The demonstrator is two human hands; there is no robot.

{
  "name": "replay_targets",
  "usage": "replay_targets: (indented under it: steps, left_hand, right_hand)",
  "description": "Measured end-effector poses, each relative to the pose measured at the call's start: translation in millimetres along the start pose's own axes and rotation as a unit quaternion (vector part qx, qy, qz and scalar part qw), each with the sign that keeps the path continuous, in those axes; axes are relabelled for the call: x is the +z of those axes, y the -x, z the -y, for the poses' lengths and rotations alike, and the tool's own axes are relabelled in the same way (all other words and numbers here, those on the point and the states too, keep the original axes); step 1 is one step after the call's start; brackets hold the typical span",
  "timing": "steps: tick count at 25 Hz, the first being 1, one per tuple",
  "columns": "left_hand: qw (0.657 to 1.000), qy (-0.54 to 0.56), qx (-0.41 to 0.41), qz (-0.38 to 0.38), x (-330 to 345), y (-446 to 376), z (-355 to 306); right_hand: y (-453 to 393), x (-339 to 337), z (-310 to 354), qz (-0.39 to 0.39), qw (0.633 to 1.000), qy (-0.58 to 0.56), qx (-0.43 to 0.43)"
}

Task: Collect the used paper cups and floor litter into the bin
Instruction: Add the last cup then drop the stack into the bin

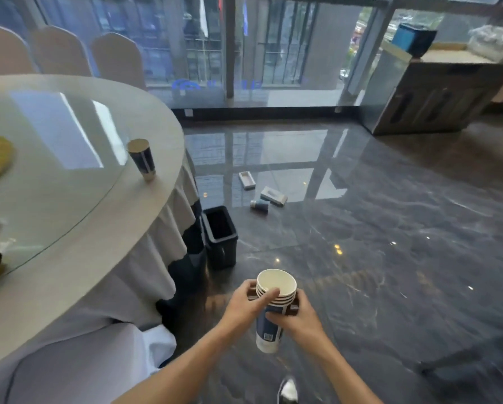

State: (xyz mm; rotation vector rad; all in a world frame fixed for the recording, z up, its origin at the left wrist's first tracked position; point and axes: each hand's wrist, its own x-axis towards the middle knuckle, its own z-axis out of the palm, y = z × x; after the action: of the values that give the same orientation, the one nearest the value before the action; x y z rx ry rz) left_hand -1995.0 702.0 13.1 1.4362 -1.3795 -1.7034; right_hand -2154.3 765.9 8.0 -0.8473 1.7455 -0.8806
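A stack of several nested paper cups [275, 287], blue and white, is held upright in front of me above the floor. My left hand [249, 301] grips its rims from the left, and my right hand [298, 319] wraps its side from the right. One more blue paper cup [142, 158] stands on the round table [78, 228] near its right edge. A black bin [219, 237] sits on the floor beside the tablecloth. Further out on the floor lie a tipped blue cup [259, 206] and two small white boxes [246, 179] [273, 196].
Covered chairs [58, 51] stand behind the table, whose glass turntable [55, 135] carries a yellow dish. A wooden cabinet [436, 94] stands at the far right by the windows. The floor is dark polished marble; my shoe [288, 390] shows at the bottom.
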Motion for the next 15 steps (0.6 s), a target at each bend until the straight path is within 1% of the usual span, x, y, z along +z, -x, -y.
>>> replay_targets:
  steps: [4,6,9,10,13,15]
  left_hand:
    - [0.998,-0.004,-0.003,-0.055,-18,-63,-23]
    - [0.994,-0.003,-0.004,-0.107,-30,-92,-42]
    - [0.984,0.019,-0.003,-0.176,-51,-125,-67]
    - [0.980,0.021,0.003,-0.199,-60,-134,-73]
    - [0.963,0.034,0.004,-0.267,-88,-159,-87]
    - [0.951,0.058,0.005,-0.305,-108,-173,-91]
  right_hand:
    - [-90,3,44,0.084,0.995,0.014,-0.047]
    - [-136,3,73,0.144,0.986,0.042,-0.073]
    - [-189,6,125,0.239,0.962,0.080,-0.106]
    - [-206,11,139,0.260,0.953,0.090,-0.126]
    - [-247,32,184,0.329,0.925,0.120,-0.146]
    - [-271,54,204,0.359,0.909,0.130,-0.166]
